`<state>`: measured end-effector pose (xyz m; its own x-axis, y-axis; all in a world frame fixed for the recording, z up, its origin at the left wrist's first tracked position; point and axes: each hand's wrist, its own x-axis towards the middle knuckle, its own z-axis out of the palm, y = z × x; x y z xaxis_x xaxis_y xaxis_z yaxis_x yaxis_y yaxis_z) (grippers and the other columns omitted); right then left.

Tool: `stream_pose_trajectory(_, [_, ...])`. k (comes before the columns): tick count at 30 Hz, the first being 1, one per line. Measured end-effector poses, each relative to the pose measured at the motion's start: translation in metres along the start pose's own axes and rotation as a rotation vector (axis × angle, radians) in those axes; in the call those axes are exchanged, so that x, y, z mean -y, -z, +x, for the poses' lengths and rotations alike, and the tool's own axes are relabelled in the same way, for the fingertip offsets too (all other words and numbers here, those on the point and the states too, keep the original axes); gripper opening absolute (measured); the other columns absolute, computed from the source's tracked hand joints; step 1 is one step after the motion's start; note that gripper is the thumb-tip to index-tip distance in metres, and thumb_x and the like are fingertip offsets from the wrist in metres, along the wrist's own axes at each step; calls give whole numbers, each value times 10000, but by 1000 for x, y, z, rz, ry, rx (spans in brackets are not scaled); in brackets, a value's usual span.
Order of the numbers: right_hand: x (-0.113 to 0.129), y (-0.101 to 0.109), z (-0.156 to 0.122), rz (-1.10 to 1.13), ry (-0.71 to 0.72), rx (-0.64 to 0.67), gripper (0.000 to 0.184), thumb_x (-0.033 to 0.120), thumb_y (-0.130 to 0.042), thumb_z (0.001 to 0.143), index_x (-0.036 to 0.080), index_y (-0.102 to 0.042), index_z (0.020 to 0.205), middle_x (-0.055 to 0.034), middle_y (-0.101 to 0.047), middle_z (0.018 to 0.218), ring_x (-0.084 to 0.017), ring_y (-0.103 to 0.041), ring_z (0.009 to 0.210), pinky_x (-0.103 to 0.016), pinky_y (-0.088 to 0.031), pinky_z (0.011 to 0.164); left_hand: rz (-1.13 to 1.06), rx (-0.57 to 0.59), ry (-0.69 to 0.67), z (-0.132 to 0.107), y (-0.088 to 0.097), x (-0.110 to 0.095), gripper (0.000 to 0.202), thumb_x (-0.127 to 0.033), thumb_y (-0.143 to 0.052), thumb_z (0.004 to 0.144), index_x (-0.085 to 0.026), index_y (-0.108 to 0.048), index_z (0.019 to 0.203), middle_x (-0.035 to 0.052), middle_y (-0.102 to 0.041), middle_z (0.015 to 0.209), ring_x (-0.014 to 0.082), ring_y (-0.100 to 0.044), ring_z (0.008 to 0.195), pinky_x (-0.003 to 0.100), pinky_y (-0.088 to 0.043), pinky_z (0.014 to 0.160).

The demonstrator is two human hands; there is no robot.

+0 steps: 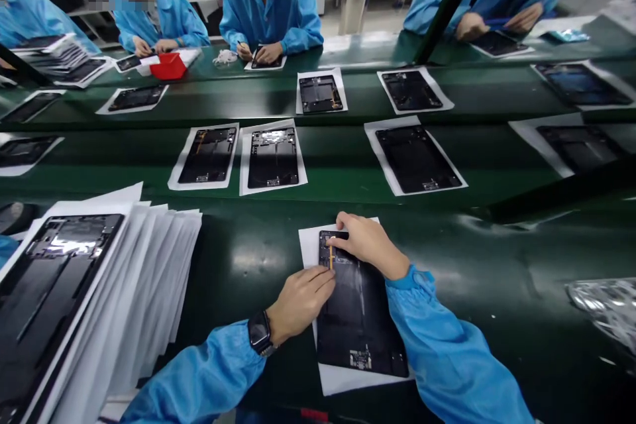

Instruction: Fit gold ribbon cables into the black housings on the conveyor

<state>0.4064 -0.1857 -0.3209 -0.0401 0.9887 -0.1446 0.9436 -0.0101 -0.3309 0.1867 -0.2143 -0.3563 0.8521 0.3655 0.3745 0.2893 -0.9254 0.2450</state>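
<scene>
A black tablet chassis (358,318) lies on a white sheet (309,245) on the green bench in front of me. My left hand (301,301) rests on its left edge, fingers curled, fingertips at a thin orange strip (330,256) near the chassis's top left corner. My right hand (365,242) is closed over the top left corner, thumb and fingers pinched at the upper end of that strip. A dark watch (260,332) sits on my left wrist. Both sleeves are blue.
A fanned stack of white sheets with a black chassis on top (54,285) fills the left. More chassis on sheets (273,158) (416,158) ride the green conveyor beyond. People in blue coats work at the far side, by a red tray (169,66). Crumpled foil (603,308) lies right.
</scene>
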Motion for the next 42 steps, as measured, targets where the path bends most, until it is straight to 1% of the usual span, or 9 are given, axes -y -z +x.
stream_pose_trajectory(16, [0,-2,-1,24,-3,-21,325,456,-721,840,214,-529,941,-15,-670,902,-199,-627,783,-284,-269,563,15,41,-32,6,7,-2,209,-126,-441,991,-108,-628,1083,83,-689,1153,212,-638,1084,335,-562,888])
stream_pose_trajectory(19, [1,0,-3,-4,-18,-26,309,456,-697,858,203,-545,950,-34,-658,911,-206,-623,789,-284,-294,576,3,66,-41,8,9,-2,178,-186,-481,989,-115,-631,1054,88,-690,1131,221,-636,1085,345,-564,890])
stream_pose_trajectory(23, [3,15,-17,81,37,-32,143,264,-468,992,176,-578,978,-69,-629,963,-187,-610,817,-281,-378,676,-87,127,-22,12,18,5,291,-346,-533,974,-125,-604,1149,115,-647,1199,234,-590,1164,373,-540,967])
stream_pose_trajectory(26, [7,28,-39,228,103,-10,249,85,-373,961,173,-602,1003,-67,-644,977,-180,-606,892,-264,-399,759,-92,184,-38,14,25,11,266,-285,-530,966,-129,-598,1170,120,-570,1328,263,-502,1278,407,-483,1056])
stream_pose_trajectory(28, [13,31,-57,270,64,-9,217,115,-410,962,195,-611,976,-41,-669,922,-185,-616,860,-268,-398,746,-85,229,-56,13,28,13,260,-252,-532,952,-125,-601,1167,127,-535,1369,285,-459,1319,426,-466,1076])
stream_pose_trajectory(32, [31,20,-91,249,-50,-52,107,276,-492,986,223,-573,939,9,-656,761,-186,-612,686,-281,-376,644,-158,228,-54,6,31,12,228,-276,-527,946,-139,-625,1099,145,-483,1414,295,-398,1375,439,-449,1090])
stream_pose_trajectory(34, [40,9,-102,218,-25,-53,65,250,-496,982,214,-546,960,0,-654,781,-189,-620,695,-278,-368,619,-240,161,-17,1,31,12,195,-279,-523,946,-154,-623,1058,136,-488,1411,267,-427,1360,418,-448,1094])
stream_pose_trajectory(37, [53,-5,-109,103,38,-25,67,156,-471,972,189,-529,977,-37,-666,854,-199,-638,736,-282,-360,612,-324,78,54,-3,29,15,272,-276,-562,920,-166,-552,1168,133,-494,1405,247,-435,1353,421,-423,1117])
stream_pose_trajectory(42, [73,-19,-101,-102,82,11,77,125,-487,955,173,-541,983,-44,-679,838,-209,-649,686,-302,-318,557,-347,111,100,-8,26,21,472,-306,-635,887,-185,-438,1298,144,-446,1438,259,-375,1392,451,-365,1152])
